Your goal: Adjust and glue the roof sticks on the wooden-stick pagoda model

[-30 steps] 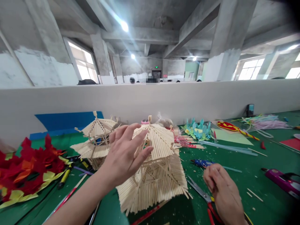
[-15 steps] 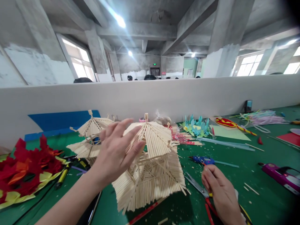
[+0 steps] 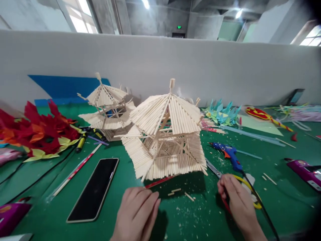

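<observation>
A concrete workroom with tall windows lies beyond a low white partition [image 3: 225,67] that closes the far edge of a green worktop [image 3: 200,221]. Bare green surface speckled with wood chips lies open near the person, between the two hands. At the centre stands a two-tiered pavilion model [image 3: 167,134], built of pale thin sticks laid in ribbed, sloping roofs. A smaller stick pavilion [image 3: 106,103] stands behind it to the left.

The left hand [image 3: 136,214] rests flat on the worktop, its grip loose and empty, just in front of the model. The right hand [image 3: 235,201] is closed on the handles of scissors [image 3: 218,175]. A black phone [image 3: 94,189] lies flat at left.
</observation>
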`<state>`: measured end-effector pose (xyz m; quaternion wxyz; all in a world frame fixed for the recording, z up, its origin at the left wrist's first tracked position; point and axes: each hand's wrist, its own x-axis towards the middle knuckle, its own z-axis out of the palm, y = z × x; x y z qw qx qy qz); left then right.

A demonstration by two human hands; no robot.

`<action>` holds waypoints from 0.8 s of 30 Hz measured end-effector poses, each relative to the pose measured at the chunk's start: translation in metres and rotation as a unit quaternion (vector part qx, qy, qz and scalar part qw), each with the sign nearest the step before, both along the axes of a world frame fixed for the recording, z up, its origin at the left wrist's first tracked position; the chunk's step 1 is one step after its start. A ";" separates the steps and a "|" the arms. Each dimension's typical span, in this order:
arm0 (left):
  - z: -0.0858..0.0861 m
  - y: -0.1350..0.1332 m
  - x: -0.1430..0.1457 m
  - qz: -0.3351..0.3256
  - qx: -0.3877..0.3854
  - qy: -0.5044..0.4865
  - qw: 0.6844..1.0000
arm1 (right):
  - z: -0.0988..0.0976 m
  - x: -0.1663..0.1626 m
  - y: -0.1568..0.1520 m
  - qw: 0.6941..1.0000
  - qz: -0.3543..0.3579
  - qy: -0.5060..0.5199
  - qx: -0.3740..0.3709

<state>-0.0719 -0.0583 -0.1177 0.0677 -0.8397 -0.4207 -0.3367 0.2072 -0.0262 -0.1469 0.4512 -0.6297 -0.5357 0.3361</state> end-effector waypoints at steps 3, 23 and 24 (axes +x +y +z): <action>-0.035 0.004 0.004 0.062 -0.077 0.068 0.993 | -0.011 -0.007 -0.007 1.000 0.014 -0.023 -0.007; -0.039 0.030 -0.001 0.150 -0.120 0.267 0.944 | -0.014 -0.055 -0.013 0.994 0.098 -0.029 -0.035; -0.038 0.034 0.000 0.154 -0.125 0.270 0.942 | -0.013 -0.057 -0.015 0.993 0.109 -0.026 -0.035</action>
